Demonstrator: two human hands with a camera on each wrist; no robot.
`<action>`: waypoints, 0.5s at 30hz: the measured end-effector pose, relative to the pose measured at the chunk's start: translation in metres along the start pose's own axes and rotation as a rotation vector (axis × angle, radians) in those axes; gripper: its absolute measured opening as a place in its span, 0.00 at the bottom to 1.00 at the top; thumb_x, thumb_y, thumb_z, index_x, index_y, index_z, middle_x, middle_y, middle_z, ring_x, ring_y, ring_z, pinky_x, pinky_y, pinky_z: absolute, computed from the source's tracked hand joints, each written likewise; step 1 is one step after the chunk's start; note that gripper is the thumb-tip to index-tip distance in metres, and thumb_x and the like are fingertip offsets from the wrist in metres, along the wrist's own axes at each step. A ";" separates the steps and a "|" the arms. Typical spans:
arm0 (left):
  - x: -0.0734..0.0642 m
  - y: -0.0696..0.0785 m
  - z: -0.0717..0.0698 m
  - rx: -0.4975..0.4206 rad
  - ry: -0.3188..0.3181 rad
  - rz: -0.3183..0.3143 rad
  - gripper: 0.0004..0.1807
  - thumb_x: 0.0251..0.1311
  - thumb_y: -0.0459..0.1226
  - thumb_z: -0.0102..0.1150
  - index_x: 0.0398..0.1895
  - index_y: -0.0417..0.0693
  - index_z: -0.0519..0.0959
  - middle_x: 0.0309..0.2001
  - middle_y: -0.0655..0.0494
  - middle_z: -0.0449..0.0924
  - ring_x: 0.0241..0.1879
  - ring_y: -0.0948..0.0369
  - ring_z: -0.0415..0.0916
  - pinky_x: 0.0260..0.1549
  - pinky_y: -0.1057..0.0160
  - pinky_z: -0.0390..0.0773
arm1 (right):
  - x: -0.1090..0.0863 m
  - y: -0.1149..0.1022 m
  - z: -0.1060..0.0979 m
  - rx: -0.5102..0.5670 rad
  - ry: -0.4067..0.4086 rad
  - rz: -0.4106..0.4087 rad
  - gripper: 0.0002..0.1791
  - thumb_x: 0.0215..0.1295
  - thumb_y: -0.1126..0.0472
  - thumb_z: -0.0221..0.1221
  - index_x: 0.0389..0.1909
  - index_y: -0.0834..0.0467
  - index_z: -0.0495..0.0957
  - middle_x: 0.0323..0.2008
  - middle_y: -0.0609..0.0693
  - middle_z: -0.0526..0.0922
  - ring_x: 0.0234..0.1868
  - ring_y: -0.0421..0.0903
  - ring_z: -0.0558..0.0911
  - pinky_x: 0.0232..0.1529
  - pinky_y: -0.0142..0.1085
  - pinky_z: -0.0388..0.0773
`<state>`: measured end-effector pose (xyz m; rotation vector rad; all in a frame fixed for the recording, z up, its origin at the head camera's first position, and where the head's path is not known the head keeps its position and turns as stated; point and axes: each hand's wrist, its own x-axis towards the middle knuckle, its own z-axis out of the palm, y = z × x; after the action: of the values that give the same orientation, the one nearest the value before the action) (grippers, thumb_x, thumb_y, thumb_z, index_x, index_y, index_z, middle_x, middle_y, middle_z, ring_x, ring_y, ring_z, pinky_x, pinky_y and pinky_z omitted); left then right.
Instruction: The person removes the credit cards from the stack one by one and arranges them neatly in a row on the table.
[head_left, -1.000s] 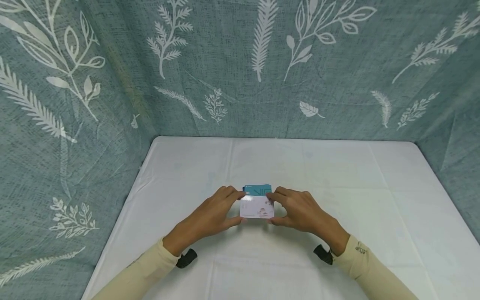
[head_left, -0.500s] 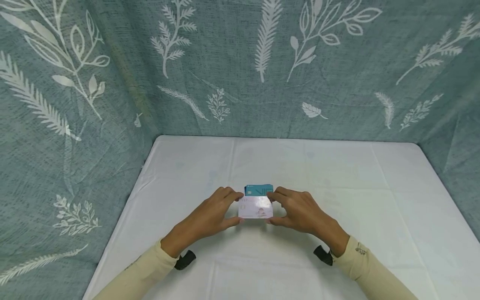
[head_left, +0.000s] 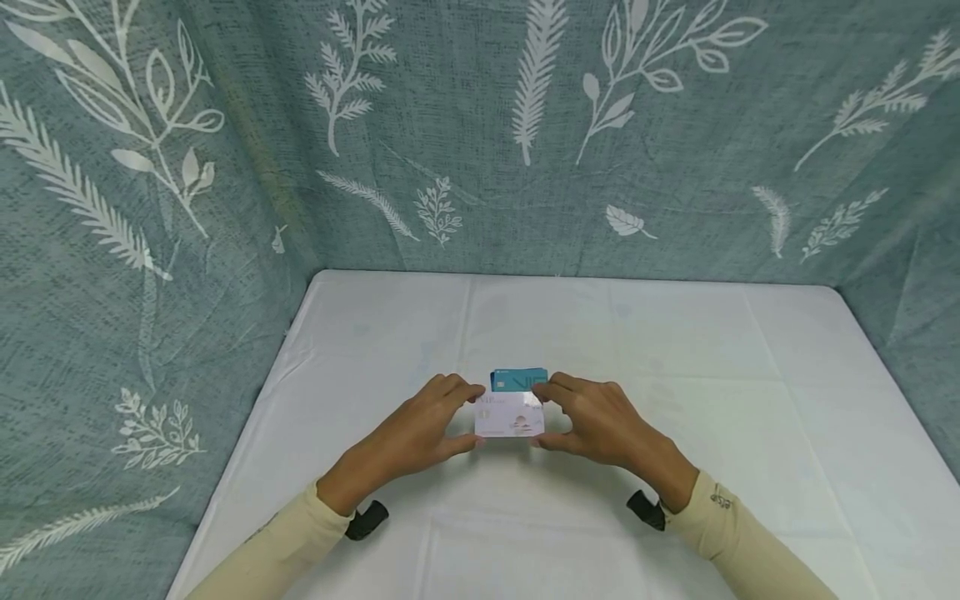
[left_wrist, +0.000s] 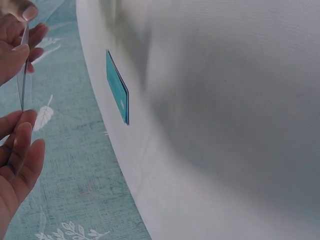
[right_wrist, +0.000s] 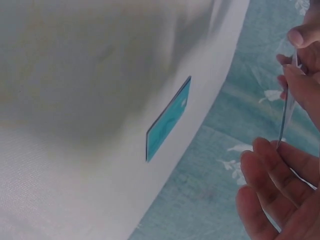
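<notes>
A white plastic card (head_left: 510, 419) with "VIP" lettering and a small pinkish print is held up over the table by its two short sides. My left hand (head_left: 426, 425) pinches its left corners between thumb and fingers; my right hand (head_left: 600, 423) does the same at the right corners. Both wrist views show this card nearly edge-on, well clear of the tabletop. Just beyond it lies a small stack of teal VIP cards (head_left: 519, 380), slightly fanned, its near part hidden behind the white card in the head view. The teal stack (left_wrist: 117, 90) lies flat on the cloth.
A white cloth covers the table (head_left: 675, 350), its far edge meeting a hanging green-grey curtain (head_left: 465, 125) printed with white leaves. The same curtain closes in the left and right sides. A black strap mount (head_left: 367, 521) sits below each wrist, beside the beige sleeves.
The white card and my left hand have shifted slightly left, the glare on the card has moved, and its print shows more clearly. My right hand stays almost still; the grip is unchanged.
</notes>
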<state>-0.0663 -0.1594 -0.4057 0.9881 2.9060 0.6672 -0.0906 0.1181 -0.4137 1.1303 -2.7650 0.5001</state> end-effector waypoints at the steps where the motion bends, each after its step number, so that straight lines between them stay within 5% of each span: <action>1: 0.000 0.000 0.000 -0.005 -0.003 -0.003 0.34 0.54 0.43 0.75 0.63 0.41 0.74 0.52 0.55 0.76 0.48 0.62 0.71 0.43 0.64 0.80 | 0.000 0.000 0.000 -0.001 0.000 0.001 0.32 0.50 0.41 0.75 0.54 0.53 0.82 0.41 0.45 0.85 0.32 0.36 0.82 0.23 0.24 0.67; 15: -0.003 -0.001 0.001 -0.007 0.001 0.006 0.33 0.54 0.42 0.75 0.62 0.41 0.75 0.51 0.54 0.77 0.49 0.60 0.71 0.44 0.63 0.79 | -0.002 -0.001 0.004 -0.024 0.017 0.014 0.34 0.49 0.39 0.75 0.54 0.55 0.83 0.41 0.45 0.85 0.32 0.37 0.82 0.22 0.23 0.65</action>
<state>-0.0642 -0.1616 -0.4074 0.9971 2.9008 0.6784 -0.0886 0.1177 -0.4177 1.0972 -2.7589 0.4745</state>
